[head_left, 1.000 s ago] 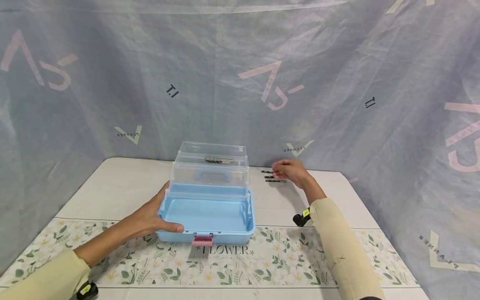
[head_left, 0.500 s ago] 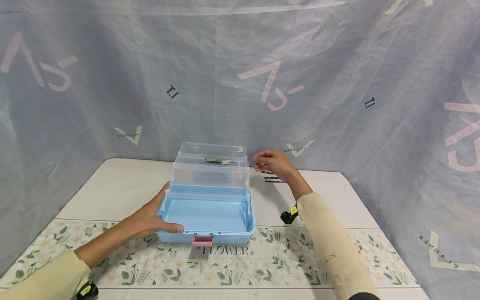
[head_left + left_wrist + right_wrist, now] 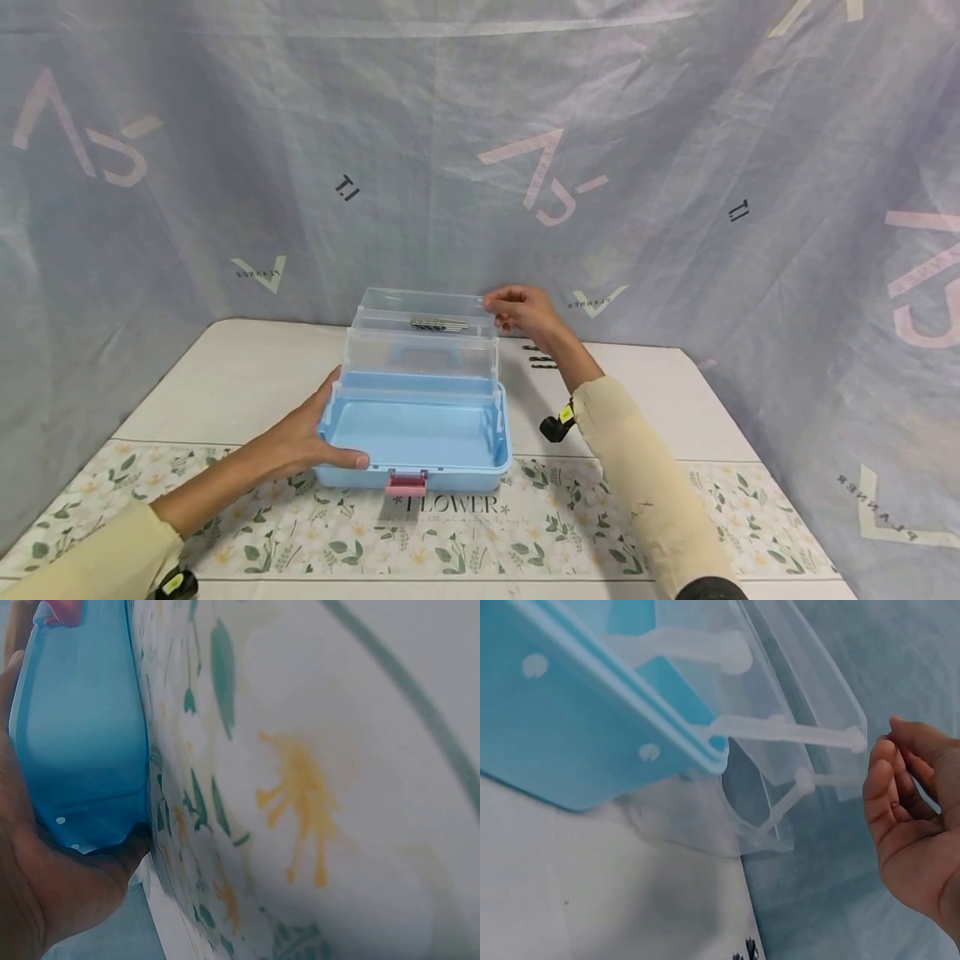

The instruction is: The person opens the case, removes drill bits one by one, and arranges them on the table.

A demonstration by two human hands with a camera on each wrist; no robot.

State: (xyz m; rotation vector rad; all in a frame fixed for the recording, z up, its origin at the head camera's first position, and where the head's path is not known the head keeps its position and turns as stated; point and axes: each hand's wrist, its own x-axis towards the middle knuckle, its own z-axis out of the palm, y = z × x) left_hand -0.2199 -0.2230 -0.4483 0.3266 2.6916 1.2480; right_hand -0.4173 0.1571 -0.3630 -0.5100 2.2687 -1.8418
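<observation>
A light-blue storage box (image 3: 420,433) stands on the table, its clear plastic trays (image 3: 423,354) raised in steps at the back. Several drill bits (image 3: 438,325) lie together in an upper tray. With thumb over the front rim and fingers along the side, my left hand (image 3: 307,433) grips the box's left end. My right hand (image 3: 525,312) is at the right end of the top tray, thumb and fingertips pinched together. In the right wrist view only a small dark bit shows at those fingertips, seemingly a drill bit mostly hidden by the fingers.
More drill bits (image 3: 542,359) lie on the table right of the box, partly behind the right forearm. A pink latch (image 3: 406,483) hangs at the box's front. Grey fabric (image 3: 427,167) stands close behind the table (image 3: 630,400).
From above the loose drill bits, my right hand has moved left and up to the top tray's right end. The left hand and box have stayed put.
</observation>
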